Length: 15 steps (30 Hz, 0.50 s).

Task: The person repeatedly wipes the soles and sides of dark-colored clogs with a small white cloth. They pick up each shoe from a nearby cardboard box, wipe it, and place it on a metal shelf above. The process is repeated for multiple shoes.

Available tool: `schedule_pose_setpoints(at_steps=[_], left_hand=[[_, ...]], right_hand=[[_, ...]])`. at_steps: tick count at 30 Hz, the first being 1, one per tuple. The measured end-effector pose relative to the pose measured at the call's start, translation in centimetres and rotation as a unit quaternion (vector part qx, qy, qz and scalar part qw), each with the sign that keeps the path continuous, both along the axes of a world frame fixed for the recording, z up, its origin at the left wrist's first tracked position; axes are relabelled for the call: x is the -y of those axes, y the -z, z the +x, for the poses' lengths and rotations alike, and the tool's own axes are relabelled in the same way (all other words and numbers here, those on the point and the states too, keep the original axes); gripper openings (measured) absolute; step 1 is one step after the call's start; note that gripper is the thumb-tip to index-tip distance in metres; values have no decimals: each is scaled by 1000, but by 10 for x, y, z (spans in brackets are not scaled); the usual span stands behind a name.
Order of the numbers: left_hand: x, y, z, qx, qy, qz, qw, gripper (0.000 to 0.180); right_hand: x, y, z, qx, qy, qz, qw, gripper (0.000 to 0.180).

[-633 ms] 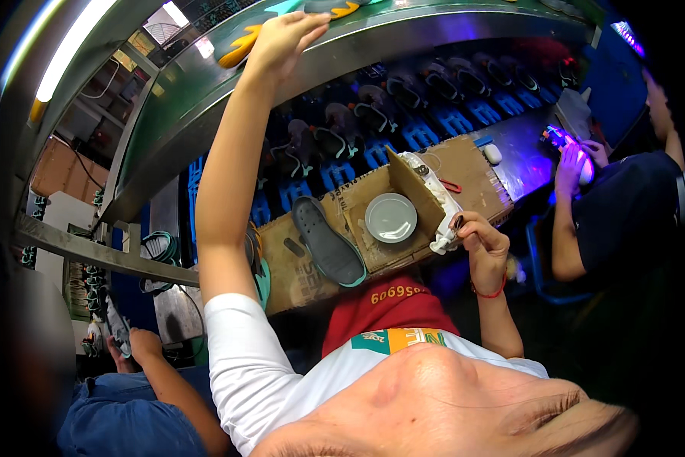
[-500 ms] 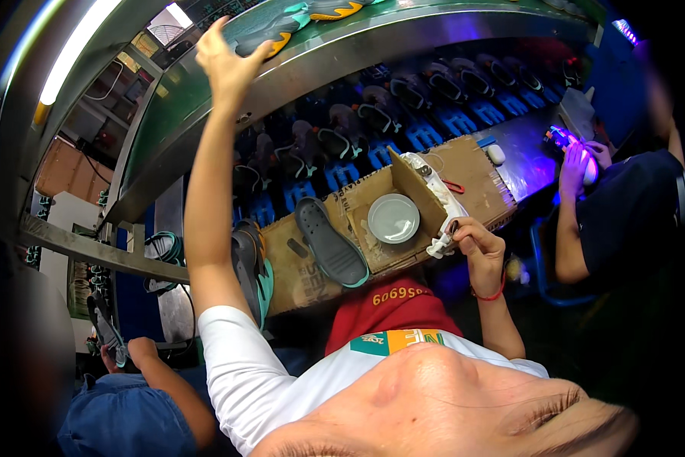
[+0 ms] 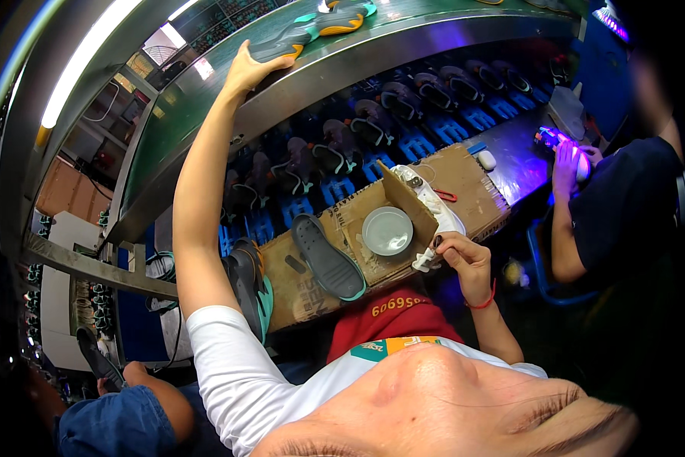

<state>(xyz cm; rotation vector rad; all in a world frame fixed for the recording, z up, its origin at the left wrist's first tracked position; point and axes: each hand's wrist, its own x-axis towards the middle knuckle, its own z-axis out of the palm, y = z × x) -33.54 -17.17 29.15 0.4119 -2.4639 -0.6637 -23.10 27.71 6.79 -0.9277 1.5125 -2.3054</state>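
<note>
The grey-and-orange sole (image 3: pixel 283 43) at the spread thumb and fingers of the left hand (image 3: pixel 249 72) looks, from where I stand, light, rubbery and best taken by its side edges, while the right hand (image 3: pixel 469 263) tightly pinches a small dark piece (image 3: pixel 437 241).

Belt (image 3: pixel 194 99) lies free left of the sole (image 3: pixel 283 43), steel rim (image 3: pixel 434 43) blocking below

Watching remotely, I see a matt, rubbery-looking teal-edged sole (image 3: pixel 328 257) on dull brown cardboard (image 3: pixel 468 181) with a ragged edge. The bowl (image 3: pixel 387 231) looks smooth and glossy. Above, the green belt (image 3: pixel 194 87) has a sheen, its metal rim (image 3: pixel 411 47) satiny. The bench (image 3: pixel 519 154) shows shiny bare metal; the red shorts (image 3: pixel 395 311) are soft cloth.
</note>
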Motion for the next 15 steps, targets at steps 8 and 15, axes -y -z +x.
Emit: schedule_pose_setpoints(at_steps=[8, 15], left_hand=[[-32, 3, -52, -25, 58, 4, 998, 135], [-39, 12, -111, -44, 59, -19, 997, 127]], right_hand=[[3, 2, 3, 2, -9, 4, 1000, 9], [-1, 4, 4, 6, -1, 6, 1000, 9]])
